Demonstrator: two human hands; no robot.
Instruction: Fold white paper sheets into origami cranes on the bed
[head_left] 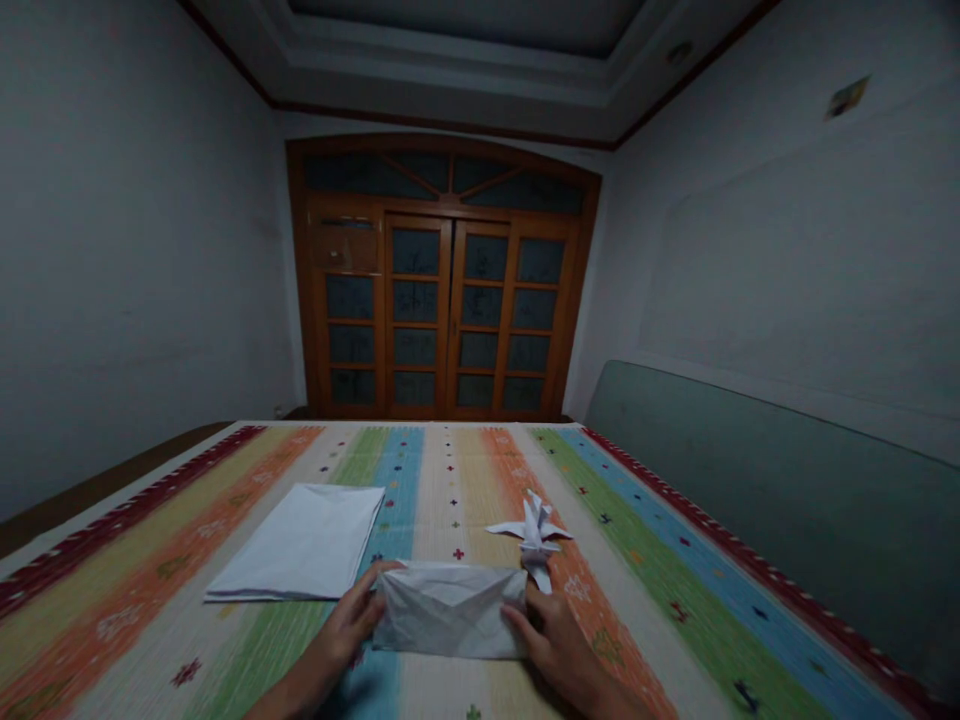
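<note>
Between my two hands is a folded sheet of white paper (450, 625), a wide rectangle with V-shaped creases along its upper part. My left hand (356, 615) grips its left end, fingers bent around the edge. At the right end, my right hand (551, 635) holds the paper with the thumb on the near face and the fingers behind, partly hidden. Just beyond my right hand lies a folded white paper figure (534, 535) with several pointed arms. A stack of white paper (300, 545) rests on the cloth beyond my left hand.
A striped, colourful tablecloth (450, 490) covers the table. A pale green panel (750, 490) stands along the right side against the wall. Wooden doors with glass panes (450, 310) are at the far end of the room.
</note>
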